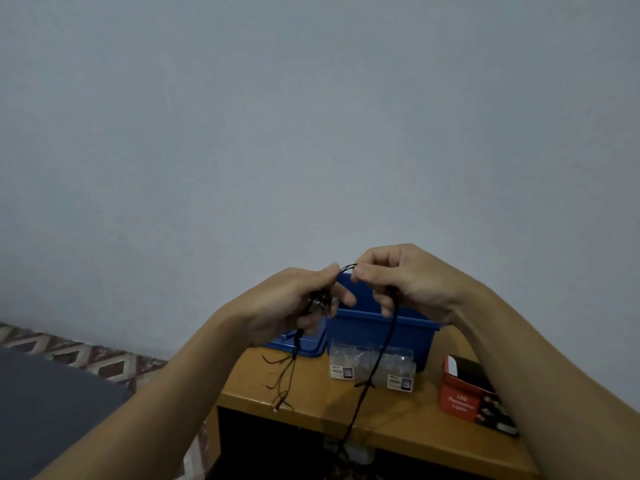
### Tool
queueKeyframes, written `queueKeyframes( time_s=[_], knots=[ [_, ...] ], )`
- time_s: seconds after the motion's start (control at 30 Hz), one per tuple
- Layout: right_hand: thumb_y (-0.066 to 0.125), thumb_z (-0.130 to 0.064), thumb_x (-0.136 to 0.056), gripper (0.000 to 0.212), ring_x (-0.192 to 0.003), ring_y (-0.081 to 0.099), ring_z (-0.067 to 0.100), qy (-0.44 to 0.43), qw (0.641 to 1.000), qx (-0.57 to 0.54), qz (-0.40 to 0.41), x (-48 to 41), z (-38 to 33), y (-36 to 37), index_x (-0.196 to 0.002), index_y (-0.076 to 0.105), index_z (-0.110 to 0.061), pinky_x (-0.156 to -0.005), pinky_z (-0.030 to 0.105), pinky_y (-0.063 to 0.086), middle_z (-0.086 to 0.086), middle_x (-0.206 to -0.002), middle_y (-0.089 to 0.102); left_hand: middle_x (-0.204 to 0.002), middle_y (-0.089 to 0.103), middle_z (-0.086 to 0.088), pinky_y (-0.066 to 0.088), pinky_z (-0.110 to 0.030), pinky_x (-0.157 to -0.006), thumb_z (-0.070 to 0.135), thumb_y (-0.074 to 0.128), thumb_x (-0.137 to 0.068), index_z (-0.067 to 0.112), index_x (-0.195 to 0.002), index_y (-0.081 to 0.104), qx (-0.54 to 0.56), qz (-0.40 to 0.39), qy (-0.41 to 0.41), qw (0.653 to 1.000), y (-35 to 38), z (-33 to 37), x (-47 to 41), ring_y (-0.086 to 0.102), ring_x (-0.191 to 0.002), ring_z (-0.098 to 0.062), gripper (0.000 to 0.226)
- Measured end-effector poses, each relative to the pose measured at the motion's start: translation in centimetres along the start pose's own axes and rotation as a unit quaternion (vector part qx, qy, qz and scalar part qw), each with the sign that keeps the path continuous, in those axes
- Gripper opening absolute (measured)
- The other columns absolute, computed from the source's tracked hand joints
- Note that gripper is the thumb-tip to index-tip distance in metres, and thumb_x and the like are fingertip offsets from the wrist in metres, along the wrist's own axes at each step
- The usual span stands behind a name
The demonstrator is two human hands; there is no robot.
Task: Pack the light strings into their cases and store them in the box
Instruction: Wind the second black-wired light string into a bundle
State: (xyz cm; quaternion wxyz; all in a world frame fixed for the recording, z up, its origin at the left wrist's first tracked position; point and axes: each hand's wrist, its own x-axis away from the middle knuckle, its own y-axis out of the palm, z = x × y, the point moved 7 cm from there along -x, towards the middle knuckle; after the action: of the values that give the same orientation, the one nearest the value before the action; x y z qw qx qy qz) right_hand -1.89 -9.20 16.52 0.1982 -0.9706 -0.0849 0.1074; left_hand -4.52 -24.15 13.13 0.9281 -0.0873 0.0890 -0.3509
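Hands meet above the table [311,407]: left hand [287,306] grips a bunched string [353,410], right hand [398,282] pinches its strand, which hangs past the table edge. Behind, two clear cases [343,358] stand against the blue box [363,334], with a red carton [460,396] to the right.

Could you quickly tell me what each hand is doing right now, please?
Left hand: grips a gathered bundle of the thin black light string.
Right hand: pinches the same string, the rest hanging down.
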Motion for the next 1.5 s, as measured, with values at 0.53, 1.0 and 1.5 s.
queueKeyframes(
  time_s=[0.53, 1.0, 1.5],
  knots=[
    [0.049, -0.003, -0.1, 0.021, -0.051, 0.048, 0.013, 0.092, 0.984, 0.088, 0.126, -0.7, 3.1, -1.1, -0.098, 0.07, -0.005, -0.051, 0.024, 0.043, -0.006, -0.054, 0.06, -0.069, 0.053, -0.004, 0.039, -0.03, -0.055, 0.013, 0.058, -0.092, 0.007, -0.079, 0.066, 0.075, 0.245, 0.058, 0.965, -4.0, 0.2, -0.1, 0.043, -0.053, -0.014, 0.016],
    [0.067, -0.027, -0.096, 0.036, -0.053, 0.05, 0.017, -0.064, 0.996, -0.037, 0.056, -1.4, -0.8, 0.8, -0.104, 0.064, 0.008, -0.067, 0.038, 0.051, 0.004, -0.065, 0.061, -0.082, 0.064, -0.008, 0.036, -0.025, -0.047, 0.023, 0.064, -0.097, 0.004, -0.095, 0.07, 0.028, 0.165, 0.047, 0.985, -2.3, 0.4, -0.4, 0.041, -0.05, -0.013, 0.02],
    [0.056, -0.014, -0.103, 0.02, -0.055, 0.043, 0.014, -0.101, 0.971, -0.081, 0.2, -1.6, -2.0, -1.1, -0.102, 0.063, 0.004, -0.054, 0.029, 0.04, 0.001, -0.076, 0.066, -0.074, 0.056, -0.004, 0.051, -0.035, -0.072, 0.03, 0.047, -0.103, 0.008, -0.094, 0.066, 0.097, -0.051, -0.019, 0.994, 0.1, -1.3, 0.2, 0.056, -0.066, -0.017, 0.031]
  ],
)
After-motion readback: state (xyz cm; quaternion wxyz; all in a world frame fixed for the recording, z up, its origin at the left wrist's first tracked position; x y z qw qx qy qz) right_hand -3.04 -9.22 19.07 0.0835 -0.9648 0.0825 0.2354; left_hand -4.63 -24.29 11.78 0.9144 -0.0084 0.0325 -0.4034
